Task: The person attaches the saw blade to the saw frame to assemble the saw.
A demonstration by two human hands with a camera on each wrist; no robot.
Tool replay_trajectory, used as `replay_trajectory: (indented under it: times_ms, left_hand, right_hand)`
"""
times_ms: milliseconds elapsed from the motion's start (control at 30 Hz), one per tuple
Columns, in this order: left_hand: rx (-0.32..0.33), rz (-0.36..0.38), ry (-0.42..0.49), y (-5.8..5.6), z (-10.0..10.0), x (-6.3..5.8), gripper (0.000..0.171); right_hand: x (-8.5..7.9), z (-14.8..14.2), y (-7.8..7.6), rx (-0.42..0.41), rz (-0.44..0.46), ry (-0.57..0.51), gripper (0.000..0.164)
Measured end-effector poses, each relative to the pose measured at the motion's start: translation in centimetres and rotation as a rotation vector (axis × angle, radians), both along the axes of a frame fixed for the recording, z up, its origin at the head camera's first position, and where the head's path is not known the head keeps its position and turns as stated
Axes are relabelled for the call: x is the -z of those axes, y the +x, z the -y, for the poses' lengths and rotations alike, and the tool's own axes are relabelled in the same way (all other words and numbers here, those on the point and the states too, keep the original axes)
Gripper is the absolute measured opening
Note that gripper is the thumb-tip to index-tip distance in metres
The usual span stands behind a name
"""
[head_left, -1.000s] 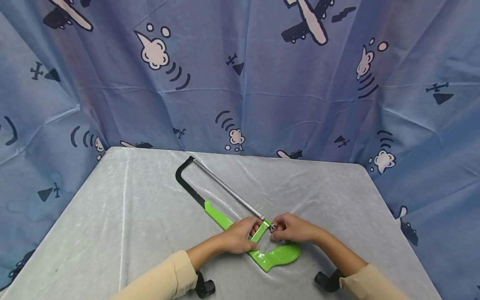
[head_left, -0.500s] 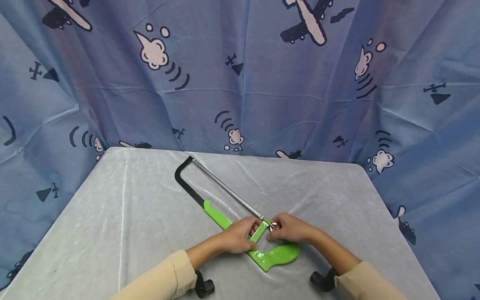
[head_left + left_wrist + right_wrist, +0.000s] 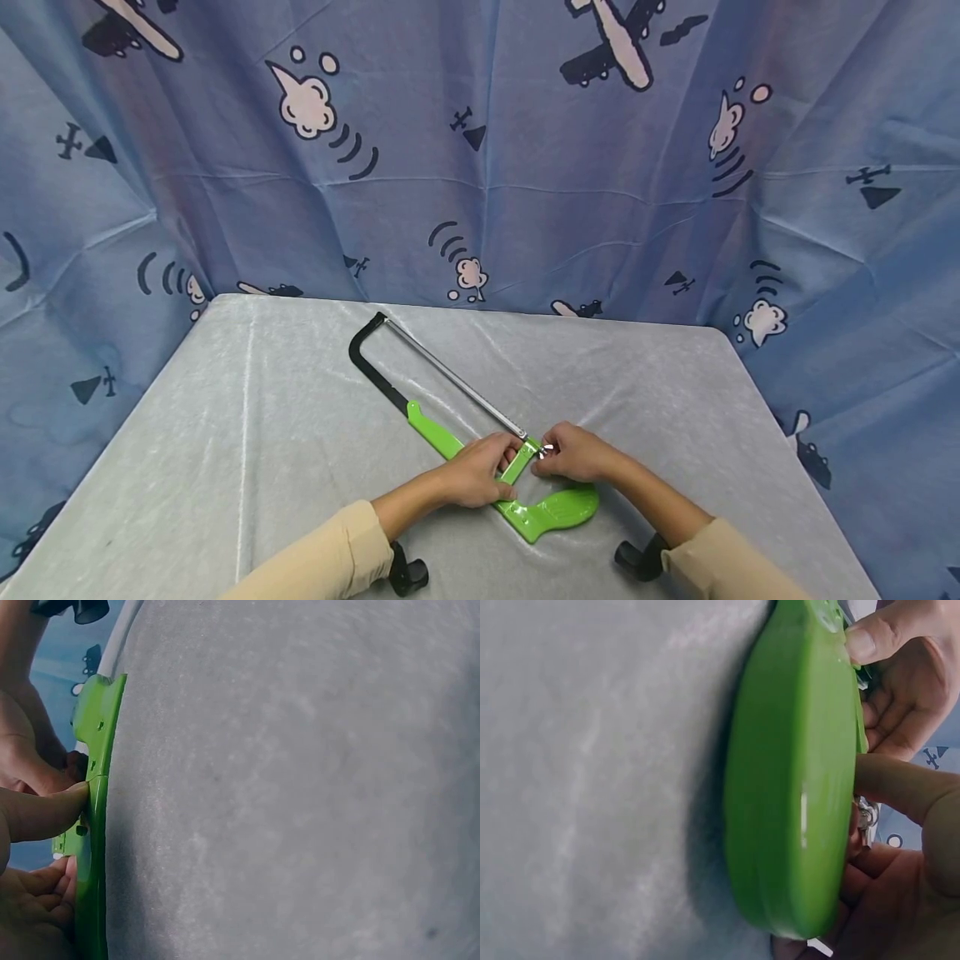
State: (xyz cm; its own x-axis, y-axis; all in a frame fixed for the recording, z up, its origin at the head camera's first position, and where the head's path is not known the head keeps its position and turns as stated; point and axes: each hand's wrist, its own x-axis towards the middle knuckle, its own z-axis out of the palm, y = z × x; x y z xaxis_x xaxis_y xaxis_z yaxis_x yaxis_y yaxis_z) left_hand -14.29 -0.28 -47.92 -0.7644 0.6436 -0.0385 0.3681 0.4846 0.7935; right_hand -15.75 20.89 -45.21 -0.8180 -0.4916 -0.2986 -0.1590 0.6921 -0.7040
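A hacksaw (image 3: 435, 431) lies slantwise on the cloth, its black front frame toward the back left and its green handle (image 3: 561, 510) toward the front right. The silver blade (image 3: 459, 381) runs along its far side. My left hand (image 3: 474, 473) grips the green frame beside the handle, thumb on the near edge and fingers at the crosspiece (image 3: 519, 463). At the blade's handle end, my right hand (image 3: 579, 455) pinches a shiny wing nut (image 3: 545, 452). In the right wrist view the handle (image 3: 787, 787) fills the middle and partly hides the right fingers.
Pale grey cloth (image 3: 315, 467) covers the table. A blue curtain (image 3: 420, 150) with airplane prints hangs behind its far edge. Black camera mounts (image 3: 409, 572) sit at both wrists, close over the cloth.
The right hand's fingers have shifted slightly left around the wing nut, which shows at a different angle. The right forearm moved a little left. Left hand and hacksaw stay in place.
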Motion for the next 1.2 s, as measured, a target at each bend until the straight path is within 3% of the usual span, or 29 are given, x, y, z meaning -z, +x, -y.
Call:
replay_trajectory:
  times_ms: [433, 733, 833, 1000, 1200]
  left_hand:
    - [0.003, -0.009, 0.003, 0.2, 0.1, -0.2, 0.051]
    - [0.002, -0.01, 0.007, 0.2, 0.1, -0.1, 0.051]
    - [0.001, -0.01, 0.013, 0.2, 0.1, -0.2, 0.051]
    - [0.0, -0.008, 0.014, 0.2, 0.1, -0.2, 0.051]
    - [0.004, -0.02, 0.014, 0.2, 0.2, -0.3, 0.052]
  right_hand:
    - [0.2, 0.4, 0.3, 0.07, -0.102, 0.119, 0.024]
    - [0.3, 0.2, 0.2, 0.069, -0.125, 0.093, 0.02]
    - [0.2, -0.2, 0.1, 0.045, -0.092, 0.018, 0.016]
    - [-0.2, -0.8, -0.3, 0.015, 0.045, -0.097, 0.016]
    - [-0.7, -1.4, -0.6, 0.025, 0.137, -0.139, 0.017]
